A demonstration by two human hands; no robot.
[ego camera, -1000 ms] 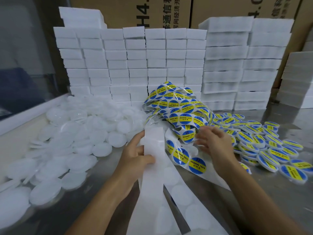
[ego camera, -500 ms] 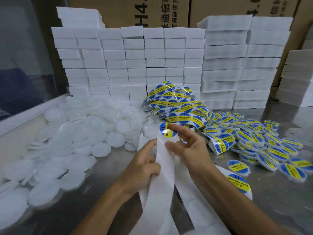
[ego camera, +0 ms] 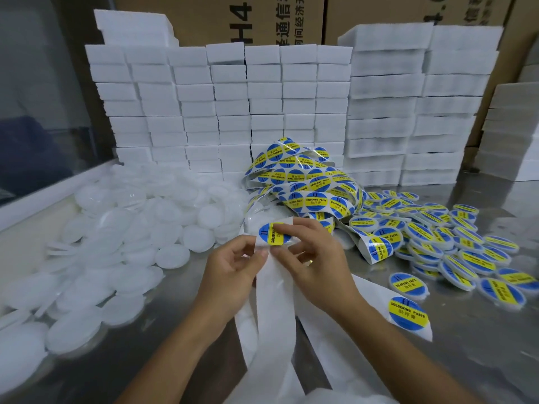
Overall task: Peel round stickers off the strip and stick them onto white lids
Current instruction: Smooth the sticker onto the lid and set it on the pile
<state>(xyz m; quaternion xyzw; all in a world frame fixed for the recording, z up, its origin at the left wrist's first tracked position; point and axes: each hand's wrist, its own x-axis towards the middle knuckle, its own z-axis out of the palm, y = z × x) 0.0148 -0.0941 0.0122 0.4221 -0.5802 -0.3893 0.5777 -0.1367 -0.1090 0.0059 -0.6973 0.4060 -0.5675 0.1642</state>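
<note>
A white backing strip (ego camera: 275, 301) hangs down the middle between both hands. At its top sits a round blue and yellow sticker (ego camera: 272, 235). My left hand (ego camera: 233, 272) pinches the strip just below the sticker. Fingertips of my right hand (ego camera: 315, 258) lie on the sticker and pinch its right edge. A tangled heap of sticker strip (ego camera: 303, 182) lies behind the hands. Plain white lids (ego camera: 140, 223) are piled on the left, and lids with stickers on them (ego camera: 437, 237) lie on the right.
Stacks of white foam blocks (ego camera: 262, 106) wall off the back, with cardboard boxes (ego camera: 277, 18) behind them. A raised white ledge (ego camera: 52, 196) runs along the left. Another strip end with one sticker (ego camera: 408, 314) lies on the metal table (ego camera: 481, 345) at the right.
My right hand came from the sticker heap to the strip. Both hands have since drawn the strip closer, and the sticker at its top now faces me with my right fingertips on it.
</note>
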